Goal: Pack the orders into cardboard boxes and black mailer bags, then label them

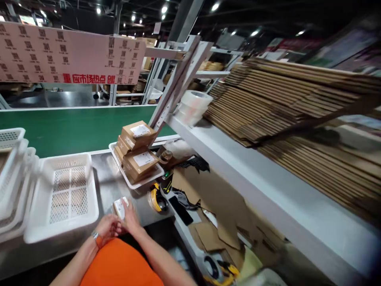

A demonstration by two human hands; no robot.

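A small cardboard box (118, 207) with a white label on top lies on the metal table in front of me. My right hand (131, 217) is at its right side, with fingers reaching over the labelled top and gripping its edge. Just in front of the box, close to my right wrist, is my left hand (109, 226), its fingers curled in. Whatever those left fingers may hold is hidden. To the right of the box sits a yellow and black tape dispenser (158, 198).
A white basket (94, 210) stands left, beside stacked white baskets (12, 198). Labelled cartons (139, 163) fill another white basket (131, 184). A phone (181, 210) and cardboard scraps lie right. A shelf (238, 159) with flattened cardboard (268, 103) and tape rolls (193, 105) slants overhead. Behind runs a green belt (65, 131).
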